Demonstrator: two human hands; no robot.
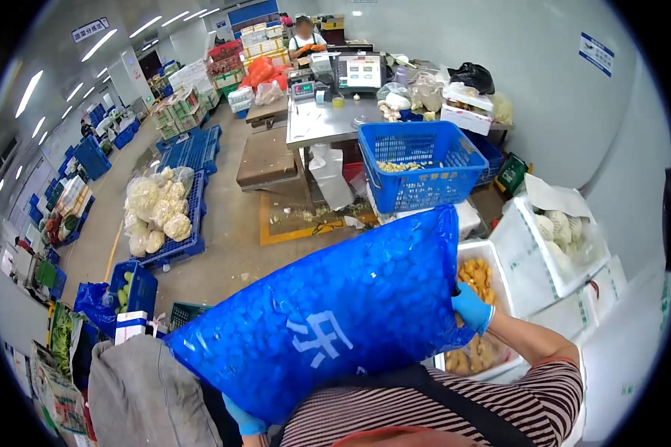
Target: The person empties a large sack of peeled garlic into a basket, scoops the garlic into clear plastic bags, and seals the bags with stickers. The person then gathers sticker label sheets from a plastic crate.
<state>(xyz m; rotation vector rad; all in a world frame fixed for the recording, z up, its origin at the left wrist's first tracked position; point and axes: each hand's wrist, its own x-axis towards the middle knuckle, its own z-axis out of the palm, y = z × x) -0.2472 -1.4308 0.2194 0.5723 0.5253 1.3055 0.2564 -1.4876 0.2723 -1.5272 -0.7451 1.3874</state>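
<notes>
A large full blue plastic bag (pixel 320 313) with white printed characters lies slantwise across the front of my body. Small lumpy pieces show through its film, but I cannot make out their kind. In a blue glove, my right hand (pixel 473 307) grips the bag's right end, above a white foam box (pixel 505 279) of ginger-like roots (pixel 479 281). My left hand (pixel 244 417), also gloved in blue, holds the bag from below at its lower left. The bag covers most of the left fingers.
A blue crate (pixel 425 195) with pale pieces stands ahead, beside a steel table (pixel 317 134) with a screen (pixel 359 72) and scale. Bagged cauliflowers (pixel 156 205) sit on a blue pallet at left. White foam boxes (pixel 555 231) line the right. A person (pixel 306 45) is at the back.
</notes>
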